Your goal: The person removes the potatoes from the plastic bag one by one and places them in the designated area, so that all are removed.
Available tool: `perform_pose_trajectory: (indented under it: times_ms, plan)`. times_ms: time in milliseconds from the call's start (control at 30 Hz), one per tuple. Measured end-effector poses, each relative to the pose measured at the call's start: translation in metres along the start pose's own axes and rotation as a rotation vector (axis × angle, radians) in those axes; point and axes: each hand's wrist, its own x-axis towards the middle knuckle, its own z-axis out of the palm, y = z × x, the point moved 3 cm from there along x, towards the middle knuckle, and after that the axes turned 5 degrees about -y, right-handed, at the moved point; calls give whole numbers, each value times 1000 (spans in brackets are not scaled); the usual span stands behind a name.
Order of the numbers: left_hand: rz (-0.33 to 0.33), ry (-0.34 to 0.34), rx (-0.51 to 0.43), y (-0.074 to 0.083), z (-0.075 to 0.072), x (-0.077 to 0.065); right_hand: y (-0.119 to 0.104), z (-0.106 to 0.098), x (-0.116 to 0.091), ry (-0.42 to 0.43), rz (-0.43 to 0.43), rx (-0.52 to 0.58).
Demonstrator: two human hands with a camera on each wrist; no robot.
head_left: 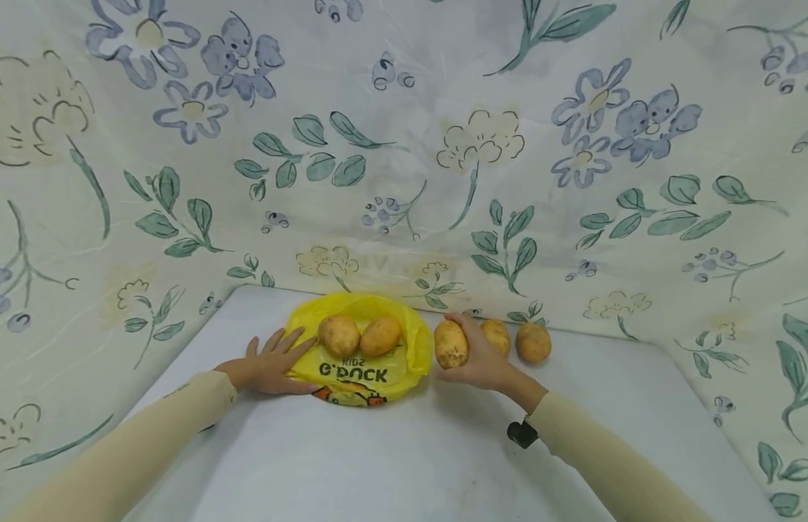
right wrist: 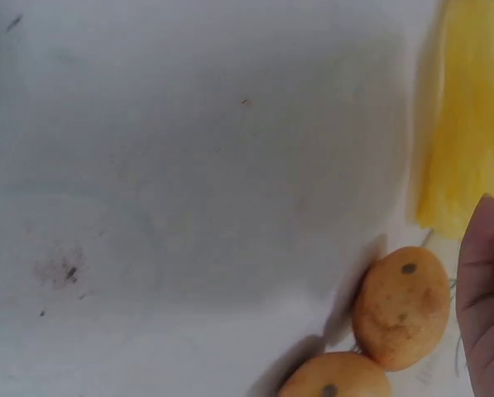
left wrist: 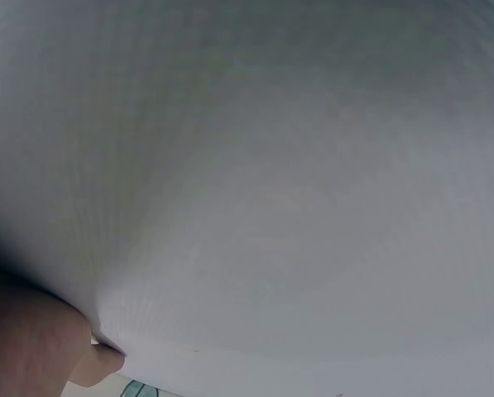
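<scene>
A yellow plastic bag (head_left: 413, 362) with dark lettering lies on the table, and two potatoes rest on it, one on the left (head_left: 339, 336) and one on the right (head_left: 381, 336). With fingers spread, my left hand (head_left: 271, 367) rests on the bag's left edge; only part of this hand (left wrist: 35, 347) shows in the left wrist view. Just off the bag's right side, my right hand (head_left: 487, 365) grips a potato (head_left: 451, 348) between thumb and fingers. The right wrist view catches the edge of that hand (right wrist: 485, 306) beside the yellow bag (right wrist: 470, 124).
Two more potatoes, a nearer one (head_left: 497, 335) partly behind my right hand and another (head_left: 533, 343), sit toward the table's back edge. The white table (head_left: 351, 464) meets a flower-printed cloth (head_left: 404, 181) at the back and sides. Small dark specks (right wrist: 71, 271) mark the tabletop.
</scene>
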Motion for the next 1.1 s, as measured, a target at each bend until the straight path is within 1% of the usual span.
perform_pose_trajectory:
  times_ms: [267,467,600,767,900,1100]
  plan:
    - [6,-1,7,1,-1,-2,18,0,-6,-52,117,-5]
    - [-1,3,6,1,-2,-2,27,4,-9,-119,182,84]
    - [0,3,5,0,-1,-1,30,7,-13,-164,222,95]
    - [3,4,13,0,-1,-1,35,12,-15,-202,224,69]
    - [3,7,14,-2,2,2,38,14,-15,-204,204,45]
    - [-11,9,24,-6,4,6,39,12,-14,-211,203,8]
